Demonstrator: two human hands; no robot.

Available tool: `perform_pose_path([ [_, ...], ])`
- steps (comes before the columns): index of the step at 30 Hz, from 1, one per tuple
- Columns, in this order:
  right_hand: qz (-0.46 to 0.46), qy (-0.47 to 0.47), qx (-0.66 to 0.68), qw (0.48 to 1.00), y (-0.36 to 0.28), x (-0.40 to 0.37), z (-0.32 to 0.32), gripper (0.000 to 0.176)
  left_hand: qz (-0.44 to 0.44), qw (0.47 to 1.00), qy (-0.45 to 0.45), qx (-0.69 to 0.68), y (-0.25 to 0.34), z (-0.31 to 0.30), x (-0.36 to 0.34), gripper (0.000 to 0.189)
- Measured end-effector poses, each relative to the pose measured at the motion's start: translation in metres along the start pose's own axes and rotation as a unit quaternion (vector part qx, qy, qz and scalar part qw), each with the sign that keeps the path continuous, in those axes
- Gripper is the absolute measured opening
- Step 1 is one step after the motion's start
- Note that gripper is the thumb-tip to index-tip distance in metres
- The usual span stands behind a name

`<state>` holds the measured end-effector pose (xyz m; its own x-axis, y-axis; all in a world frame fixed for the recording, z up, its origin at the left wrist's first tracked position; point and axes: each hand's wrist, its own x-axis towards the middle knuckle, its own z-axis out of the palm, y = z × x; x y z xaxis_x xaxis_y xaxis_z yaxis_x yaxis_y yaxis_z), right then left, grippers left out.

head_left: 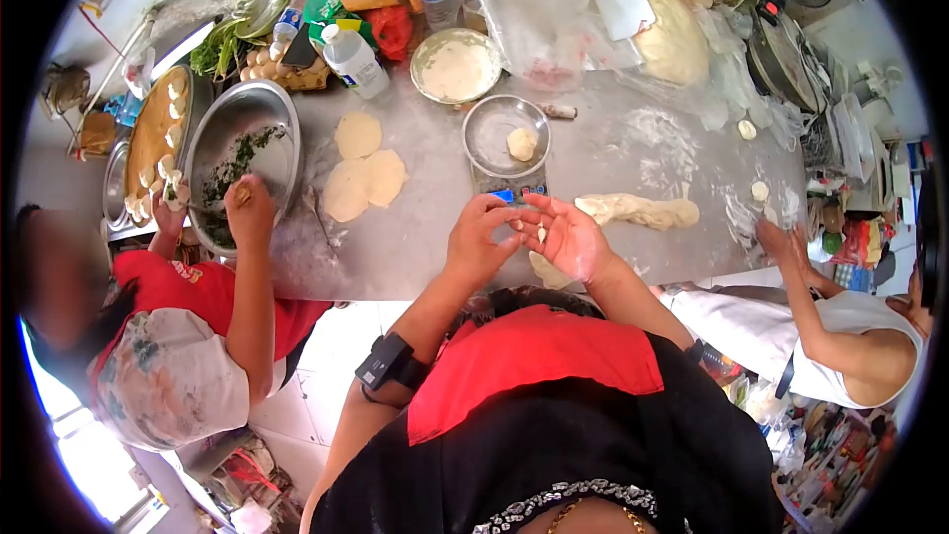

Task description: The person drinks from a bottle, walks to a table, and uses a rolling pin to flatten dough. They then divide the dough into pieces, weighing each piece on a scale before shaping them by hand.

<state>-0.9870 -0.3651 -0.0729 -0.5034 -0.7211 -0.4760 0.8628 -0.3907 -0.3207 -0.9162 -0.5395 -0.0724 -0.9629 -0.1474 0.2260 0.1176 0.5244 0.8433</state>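
Observation:
My left hand (484,237) is held over the table's front edge, its fingertips curled close to my other hand. Palm up, my right hand (568,242) has its fingers spread, with a small bit of dough (541,234) at the fingers. Just beyond both hands a digital scale (509,188) carries a metal bowl (479,143), and a dough ball (521,144) lies in that bowl. A long piece of dough (638,211) rests right of the scale. Part of another dough piece (550,273) shows beneath my right hand.
Flat dough rounds (346,190) lie left of the scale. A co-worker's hand (247,200) is over a large bowl (289,153) of greens at left. Another co-worker's hands (786,245) are at the right edge. A flour bowl (457,65) and bottles (354,59) stand behind.

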Motion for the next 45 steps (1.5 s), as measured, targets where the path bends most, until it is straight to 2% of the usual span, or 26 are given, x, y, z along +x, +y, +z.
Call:
perform_pose_path([
  [3,0.017,0.000,0.014,1.000,0.007,0.001,-0.002,0.037,0.027,0.997,-0.010,0.078,-0.003,-0.004,-0.002,0.028],
  [6,0.028,0.007,0.023,0.999,0.013,0.001,-0.005,0.039,0.077,0.994,-0.007,0.078,-0.006,-0.006,-0.005,0.021],
  [12,0.016,0.007,0.022,1.000,0.016,0.002,0.008,0.042,0.046,0.997,0.056,0.007,-0.006,-0.001,-0.011,0.007],
  [15,0.011,-0.008,0.026,1.000,0.017,0.003,0.009,0.042,0.109,0.994,-0.005,-0.009,0.008,-0.010,-0.004,0.011],
  [18,0.015,-0.014,0.033,0.999,0.020,0.006,0.010,0.039,0.147,0.988,0.005,0.039,0.006,-0.006,-0.008,0.015],
  [21,0.014,-0.005,0.034,0.999,0.025,0.008,0.010,0.040,0.093,0.992,0.045,0.073,0.007,-0.004,-0.010,0.018],
  [24,0.015,-0.006,0.035,0.999,0.028,0.008,0.010,0.040,0.039,0.993,0.046,0.103,0.009,-0.005,-0.010,0.017],
  [30,0.015,0.015,0.029,0.999,0.031,0.005,0.014,0.040,0.083,0.989,0.015,0.121,0.011,-0.008,-0.012,0.014],
  [33,0.028,0.036,0.012,0.999,0.034,0.007,0.010,0.038,0.051,0.995,-0.019,0.084,0.008,-0.006,-0.015,0.015],
  [36,0.058,0.063,-0.052,0.995,0.033,0.005,0.010,0.031,0.034,0.998,0.043,0.035,-0.009,0.000,-0.020,0.011],
  [39,0.084,0.068,-0.135,0.985,0.034,0.001,0.011,0.023,0.025,0.998,0.038,0.045,-0.007,-0.005,-0.022,0.011],
  [42,0.104,0.086,-0.165,0.977,0.034,0.004,0.009,0.019,0.035,0.999,0.018,0.033,-0.016,-0.004,-0.027,0.015],
  [45,0.120,0.091,-0.184,0.971,0.036,0.003,0.005,0.017,-0.012,1.000,-0.016,0.014,-0.014,-0.010,-0.029,0.022],
])
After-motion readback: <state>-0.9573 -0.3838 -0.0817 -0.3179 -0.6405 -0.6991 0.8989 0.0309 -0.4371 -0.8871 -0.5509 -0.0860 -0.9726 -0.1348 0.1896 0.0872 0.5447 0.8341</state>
